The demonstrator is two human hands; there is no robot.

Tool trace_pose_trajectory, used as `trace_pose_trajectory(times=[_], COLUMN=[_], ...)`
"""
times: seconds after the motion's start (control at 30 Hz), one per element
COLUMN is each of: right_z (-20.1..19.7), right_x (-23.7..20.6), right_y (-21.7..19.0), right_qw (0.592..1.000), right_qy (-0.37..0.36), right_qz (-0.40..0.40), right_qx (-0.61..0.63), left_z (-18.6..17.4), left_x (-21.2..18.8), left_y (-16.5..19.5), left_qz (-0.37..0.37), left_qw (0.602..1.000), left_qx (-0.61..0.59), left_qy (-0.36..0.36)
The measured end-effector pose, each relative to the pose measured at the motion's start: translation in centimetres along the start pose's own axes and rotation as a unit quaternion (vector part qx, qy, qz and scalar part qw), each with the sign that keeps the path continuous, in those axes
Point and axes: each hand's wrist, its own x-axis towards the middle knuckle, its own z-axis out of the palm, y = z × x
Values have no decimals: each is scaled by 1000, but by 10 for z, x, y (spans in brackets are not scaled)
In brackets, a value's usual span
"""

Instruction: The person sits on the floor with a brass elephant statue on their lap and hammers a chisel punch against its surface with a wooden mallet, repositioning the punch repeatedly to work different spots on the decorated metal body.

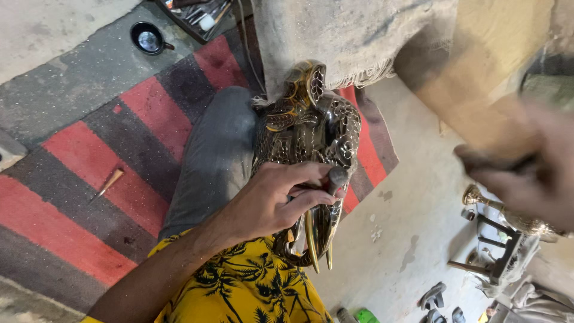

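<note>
Steadying the carved elephant head [305, 137] on the lap, against the grey trouser leg [215, 155]. Left hand [272, 200] wrapping over the lower part of the piece, just above the two brass tusks [320, 236]; fingers [311, 197] curling around a narrow dark section, pressing together on it, thumb lying along the upper side. Right hand [526, 164] hovering well apart, up and to the right of the piece, heavily blurred; fingers appearing to be pinching something dark, but not resolving well enough to say what, or whether closed.

Judging the step as bracing the piece for work on its surface. Doing it well probably meaning: keeping the left grip firm on the solid section rather than on the tusks, keeping the engraved face turned upward, keeping the thigh under the weight to prevent rolling.

Position relative to left fingers: bulk of the carving lying beyond the fingertips, toward the burlap cloth [353, 36]; tusks projecting below them, toward the yellow patterned shirt [239, 287]. Lying loose, far to the left of the fingers on the striped rug [78, 149]: a small pointed tool [109, 182].
</note>
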Motion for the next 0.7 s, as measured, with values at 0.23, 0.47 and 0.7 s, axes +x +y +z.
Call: trace_pose_trajectory(times=[0.23, 0.47, 0.7], right_z=[11, 2, 5], right_x=[12, 23, 44], right_y=[-52, -45, -75], right_qw=[984, 996, 930], right_qy=[-20, -23, -95], right_qz=[50, 9, 68], right_qx=[-170, -83, -349], left_z=[2, 11, 17], left_x=[-3, -10, -15], left_y=[6, -1, -2], left_qz=[-70, -97, -130], left_qw=[997, 988, 971], left_qx=[-9, -106, -179], left_qy=[20, 50, 86])
